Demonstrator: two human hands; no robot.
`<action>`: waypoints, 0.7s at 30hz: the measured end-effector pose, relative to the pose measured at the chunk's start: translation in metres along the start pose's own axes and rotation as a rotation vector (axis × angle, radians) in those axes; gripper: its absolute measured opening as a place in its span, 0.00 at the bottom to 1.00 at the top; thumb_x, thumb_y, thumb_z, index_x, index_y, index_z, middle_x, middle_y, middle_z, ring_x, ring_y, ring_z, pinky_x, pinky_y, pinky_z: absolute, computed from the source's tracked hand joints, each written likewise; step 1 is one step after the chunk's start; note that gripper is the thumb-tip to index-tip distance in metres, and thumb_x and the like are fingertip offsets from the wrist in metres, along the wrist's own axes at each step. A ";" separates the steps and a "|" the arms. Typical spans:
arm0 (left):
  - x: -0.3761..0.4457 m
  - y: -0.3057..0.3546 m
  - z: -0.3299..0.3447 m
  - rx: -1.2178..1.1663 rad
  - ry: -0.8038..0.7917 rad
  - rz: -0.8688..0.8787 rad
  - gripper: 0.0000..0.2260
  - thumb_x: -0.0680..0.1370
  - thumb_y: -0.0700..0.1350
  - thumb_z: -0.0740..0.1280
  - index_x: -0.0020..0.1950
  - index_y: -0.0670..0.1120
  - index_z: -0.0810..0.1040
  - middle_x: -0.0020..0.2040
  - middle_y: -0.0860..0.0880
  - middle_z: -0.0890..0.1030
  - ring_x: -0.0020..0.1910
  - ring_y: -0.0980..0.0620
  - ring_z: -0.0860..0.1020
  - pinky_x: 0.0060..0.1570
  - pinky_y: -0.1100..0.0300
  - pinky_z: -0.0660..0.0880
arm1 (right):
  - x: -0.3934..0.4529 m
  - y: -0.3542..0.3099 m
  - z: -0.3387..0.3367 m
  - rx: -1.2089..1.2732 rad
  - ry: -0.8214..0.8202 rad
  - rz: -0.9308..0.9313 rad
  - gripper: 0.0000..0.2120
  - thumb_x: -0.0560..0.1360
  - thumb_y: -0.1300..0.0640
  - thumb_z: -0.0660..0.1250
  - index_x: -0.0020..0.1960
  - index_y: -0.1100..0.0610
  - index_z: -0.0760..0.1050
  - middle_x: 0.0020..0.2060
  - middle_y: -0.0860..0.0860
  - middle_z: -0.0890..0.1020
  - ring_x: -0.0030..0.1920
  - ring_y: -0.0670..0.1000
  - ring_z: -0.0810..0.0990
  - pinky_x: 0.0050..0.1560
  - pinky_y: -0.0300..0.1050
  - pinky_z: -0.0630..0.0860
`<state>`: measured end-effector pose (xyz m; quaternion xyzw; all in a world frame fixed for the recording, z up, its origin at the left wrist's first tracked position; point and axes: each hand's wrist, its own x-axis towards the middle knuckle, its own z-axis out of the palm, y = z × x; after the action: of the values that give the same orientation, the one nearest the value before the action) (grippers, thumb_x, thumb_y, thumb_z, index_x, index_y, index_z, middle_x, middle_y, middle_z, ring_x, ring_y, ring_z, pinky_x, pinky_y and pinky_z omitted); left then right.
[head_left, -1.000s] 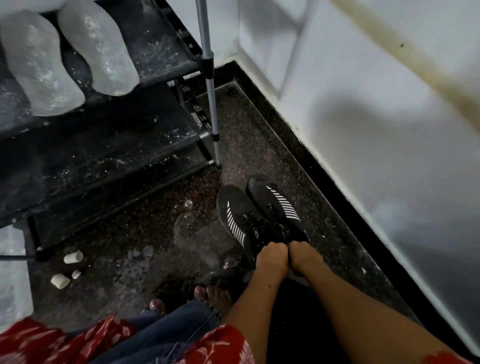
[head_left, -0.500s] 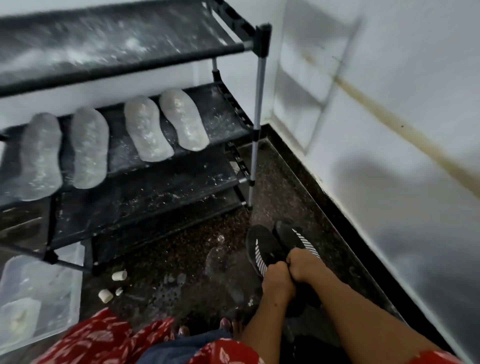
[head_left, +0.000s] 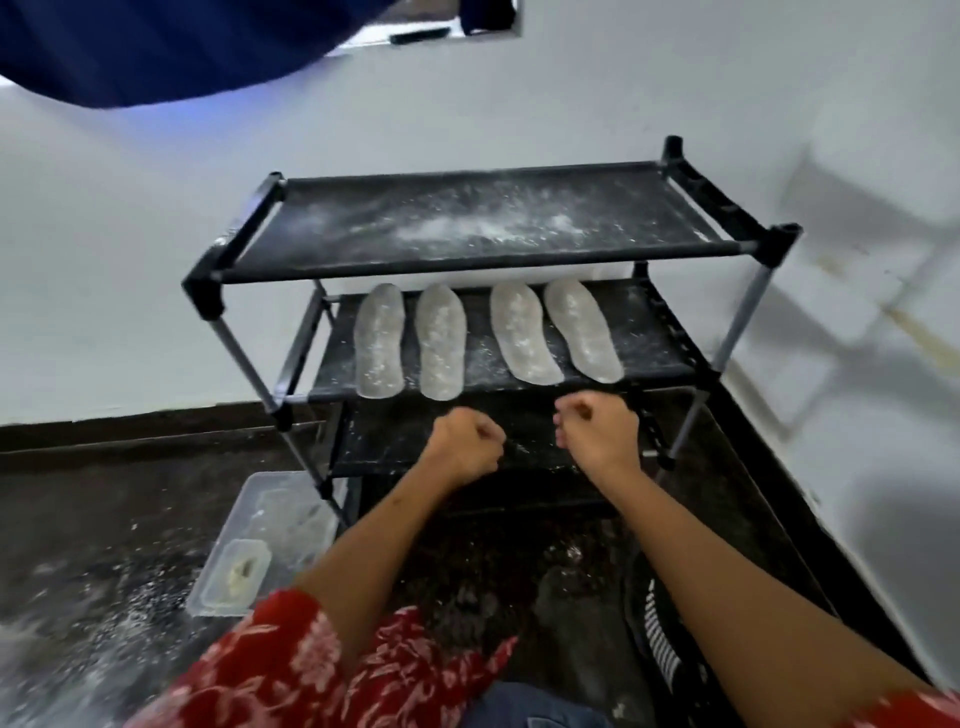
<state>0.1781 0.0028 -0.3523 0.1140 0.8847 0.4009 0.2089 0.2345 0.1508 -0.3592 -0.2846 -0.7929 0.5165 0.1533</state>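
Observation:
My left hand (head_left: 464, 447) and my right hand (head_left: 597, 430) are raised side by side in front of a black shoe rack (head_left: 467, 271). Both are curled into fists with nothing visible in them. They hover just before the rack's third shelf, below several pale insoles (head_left: 437, 349) lying in a row on the second shelf. A black shoe with white stripes (head_left: 657, 635) stands on the dark floor at the lower right, under my right forearm. White powder dusts the rack's shelves.
A clear plastic tub (head_left: 283, 514) with a small container (head_left: 237, 574) in it sits on the floor left of the rack. White powder is scattered on the floor at the left. White walls (head_left: 857, 364) close the corner behind and right. Blue cloth (head_left: 156, 47) hangs overhead.
Both hands have let go of the black shoes on the floor and risen to the front of the rack. The view has tilted up, showing the whole rack.

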 end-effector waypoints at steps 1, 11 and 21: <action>0.002 -0.002 -0.021 -0.066 0.055 0.009 0.12 0.74 0.33 0.62 0.35 0.46 0.78 0.37 0.42 0.81 0.31 0.50 0.79 0.34 0.60 0.78 | 0.006 -0.015 0.010 0.026 0.004 -0.019 0.07 0.73 0.65 0.64 0.45 0.60 0.81 0.37 0.55 0.83 0.34 0.53 0.83 0.40 0.46 0.81; 0.060 -0.049 -0.137 -0.004 0.629 -0.136 0.07 0.74 0.42 0.67 0.45 0.43 0.84 0.44 0.43 0.82 0.49 0.43 0.80 0.45 0.60 0.75 | 0.051 -0.067 0.104 0.003 -0.004 0.014 0.07 0.72 0.68 0.66 0.43 0.60 0.81 0.46 0.57 0.83 0.49 0.55 0.81 0.54 0.49 0.78; 0.107 -0.080 -0.160 -0.257 0.427 -0.315 0.20 0.71 0.51 0.74 0.54 0.37 0.77 0.46 0.42 0.83 0.32 0.50 0.82 0.43 0.55 0.81 | 0.097 -0.062 0.129 -0.093 -0.084 0.181 0.11 0.70 0.61 0.73 0.51 0.63 0.78 0.48 0.58 0.82 0.41 0.52 0.78 0.40 0.42 0.76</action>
<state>0.0065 -0.1152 -0.3482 -0.1388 0.8573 0.4874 0.0906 0.0705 0.0968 -0.3615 -0.3398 -0.7928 0.5025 0.0595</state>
